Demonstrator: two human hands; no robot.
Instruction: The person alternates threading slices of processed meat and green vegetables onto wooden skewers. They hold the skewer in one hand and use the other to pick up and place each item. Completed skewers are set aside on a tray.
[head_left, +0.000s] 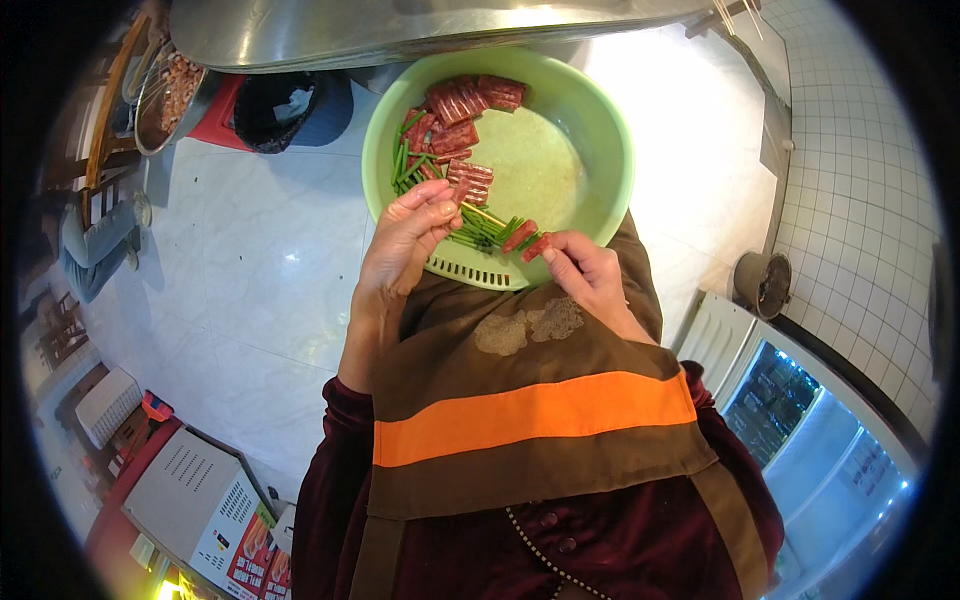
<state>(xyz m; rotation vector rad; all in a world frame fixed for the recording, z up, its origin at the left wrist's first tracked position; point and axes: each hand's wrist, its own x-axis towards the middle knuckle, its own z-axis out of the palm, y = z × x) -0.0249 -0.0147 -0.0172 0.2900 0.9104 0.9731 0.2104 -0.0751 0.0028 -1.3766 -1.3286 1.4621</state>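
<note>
A green plastic basin (615, 150) rests by my lap. Along its left side lie red meat slices (454, 101) in stacks, with cut green stems (405, 166) beside them. More green stems lie at its near side, above a slotted rim. My right hand (589, 270) grips a thin skewer (484, 214) near its loaded end, where red meat pieces (519, 235) alternate with green stems. The skewer's bare part points up and left. My left hand (416, 229) pinches a small red meat slice (460, 191) close to the skewer's other end; whether the two touch is unclear.
A stainless steel counter (420, 30) edges the top. At upper left stand a metal bowl (201, 105) of skewered food and a black-lined bin (262, 120). A seated person's legs (97, 244) show at left. A glass-door cooler (810, 427) stands at lower right, a boxy appliance (187, 480) at lower left.
</note>
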